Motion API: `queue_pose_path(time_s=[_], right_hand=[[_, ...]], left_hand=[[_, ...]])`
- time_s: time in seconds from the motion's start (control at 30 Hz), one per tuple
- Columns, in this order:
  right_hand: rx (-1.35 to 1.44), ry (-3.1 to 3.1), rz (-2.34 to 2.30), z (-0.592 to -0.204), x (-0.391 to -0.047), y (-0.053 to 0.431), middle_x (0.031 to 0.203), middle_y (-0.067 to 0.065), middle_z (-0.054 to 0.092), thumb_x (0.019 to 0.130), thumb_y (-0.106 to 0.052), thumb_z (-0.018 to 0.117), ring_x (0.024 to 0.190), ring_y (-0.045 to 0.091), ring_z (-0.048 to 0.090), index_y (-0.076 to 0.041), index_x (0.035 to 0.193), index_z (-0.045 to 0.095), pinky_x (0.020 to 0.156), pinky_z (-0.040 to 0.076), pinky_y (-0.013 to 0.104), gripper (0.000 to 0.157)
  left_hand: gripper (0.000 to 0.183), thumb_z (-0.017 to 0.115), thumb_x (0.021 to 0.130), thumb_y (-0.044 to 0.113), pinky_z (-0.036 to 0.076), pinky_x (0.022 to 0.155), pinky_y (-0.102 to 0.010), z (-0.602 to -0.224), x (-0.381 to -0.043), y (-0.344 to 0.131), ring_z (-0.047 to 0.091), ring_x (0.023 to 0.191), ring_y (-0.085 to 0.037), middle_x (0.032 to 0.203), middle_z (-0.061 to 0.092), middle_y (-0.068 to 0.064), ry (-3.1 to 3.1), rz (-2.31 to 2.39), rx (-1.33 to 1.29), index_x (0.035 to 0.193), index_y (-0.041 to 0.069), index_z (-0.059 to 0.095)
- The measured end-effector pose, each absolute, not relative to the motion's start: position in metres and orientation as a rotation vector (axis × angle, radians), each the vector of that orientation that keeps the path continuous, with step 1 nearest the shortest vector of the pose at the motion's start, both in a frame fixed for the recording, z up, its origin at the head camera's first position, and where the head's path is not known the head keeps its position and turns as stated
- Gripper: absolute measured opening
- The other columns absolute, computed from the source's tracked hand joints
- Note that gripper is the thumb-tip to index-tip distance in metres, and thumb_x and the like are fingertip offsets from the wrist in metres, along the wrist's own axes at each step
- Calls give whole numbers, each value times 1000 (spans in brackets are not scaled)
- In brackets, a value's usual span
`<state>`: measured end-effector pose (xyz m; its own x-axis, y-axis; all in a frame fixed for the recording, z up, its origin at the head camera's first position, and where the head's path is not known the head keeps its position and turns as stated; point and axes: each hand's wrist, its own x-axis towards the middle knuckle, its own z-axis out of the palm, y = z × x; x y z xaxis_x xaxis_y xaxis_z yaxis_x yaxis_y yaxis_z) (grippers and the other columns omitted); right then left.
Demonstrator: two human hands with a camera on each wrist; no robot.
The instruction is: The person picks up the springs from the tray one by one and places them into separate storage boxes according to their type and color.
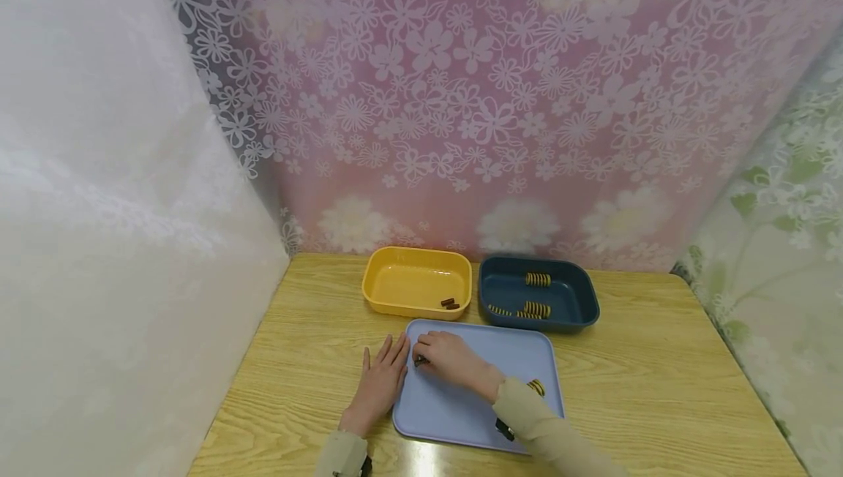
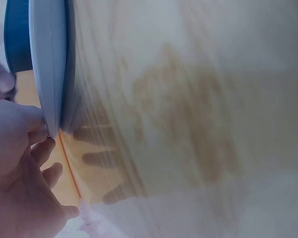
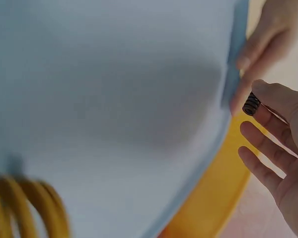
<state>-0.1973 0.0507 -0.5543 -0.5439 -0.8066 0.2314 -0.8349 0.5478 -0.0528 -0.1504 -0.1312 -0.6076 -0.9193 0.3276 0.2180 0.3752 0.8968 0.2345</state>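
Observation:
Between the thumb and forefinger of my right hand a small dark spring is pinched, held over the left part of the pale blue tray. The right wrist view shows that hand's other fingers loosely spread. My left hand lies beside the tray, its straight fingertips touching the left rim. On the tray's right side, partly behind my right forearm, sits a larger yellow coil spring, also blurred at the lower left of the right wrist view.
Behind the tray stands a yellow bin with a few small brown pieces in its right corner. Next to it, a navy bin holds several yellow-and-dark springs. A floral curtain hangs behind the wooden table.

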Motion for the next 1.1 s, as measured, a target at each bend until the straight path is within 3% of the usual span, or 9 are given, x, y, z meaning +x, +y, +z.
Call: queue_pose_path(time_s=[0.43, 0.83, 1.1], right_hand=[[1153, -2625, 296, -516, -253, 64, 88, -6, 62, 80, -24, 71, 78, 10, 58, -18, 92, 66, 69, 51, 25, 14], [948, -2769, 203, -527, -295, 67, 86, -2, 62, 83, -22, 68, 73, 13, 55, -16, 91, 67, 64, 50, 25, 10], [874, -2864, 103, -543, -315, 69, 79, -1, 64, 78, -24, 73, 71, 17, 52, -14, 85, 69, 64, 47, 30, 13]], left_hand=[[49, 52, 93, 24, 24, 99, -66, -610, -152, -133, 32, 134, -29, 145, 38, -3, -2892, -419, -543, 140, 11, 41], [50, 53, 93, 23, 23, 99, -67, -611, -152, -131, 32, 134, -30, 145, 37, -3, -2873, -443, -554, 140, 10, 41], [49, 55, 92, 21, 25, 98, -67, -610, -151, -133, 35, 132, -30, 144, 40, -5, -2850, -452, -550, 138, 9, 43]])
